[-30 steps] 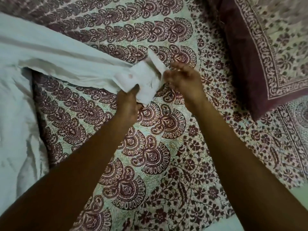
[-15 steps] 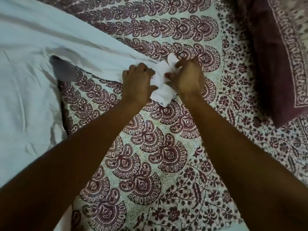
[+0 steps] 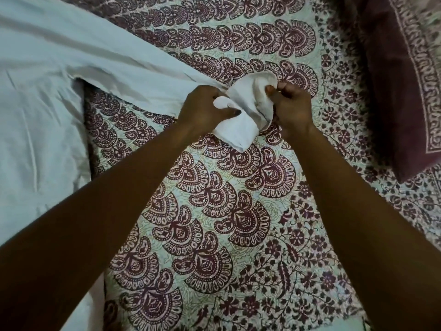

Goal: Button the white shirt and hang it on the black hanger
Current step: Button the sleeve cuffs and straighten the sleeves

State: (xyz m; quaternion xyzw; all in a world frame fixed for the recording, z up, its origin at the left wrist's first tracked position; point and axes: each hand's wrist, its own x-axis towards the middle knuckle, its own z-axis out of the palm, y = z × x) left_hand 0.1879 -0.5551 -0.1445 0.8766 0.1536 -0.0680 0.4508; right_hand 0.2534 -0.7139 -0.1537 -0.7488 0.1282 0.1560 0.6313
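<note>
white cotton shirt [image 3: 71, 75] flat on patterned bed [image 3: 214, 211] | left hand [image 3: 205, 108], right hand [image 3: 292, 108]: each grip pinching sleeve cuff [image 3: 243, 120] | risk: cuff edges misalign, button misses hole | hanger unseen

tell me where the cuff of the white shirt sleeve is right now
In the head view the white cotton sleeve cuff sits just above centre, pinched between the left hand and right hand, over the maroon paisley bedspread.

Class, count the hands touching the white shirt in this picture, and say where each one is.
2. The left hand grips the sleeve cuff of the white shirt from the left; the right hand pinches the cuff's open end from the right. Both meet mid-frame over the patterned bedspread.
</note>
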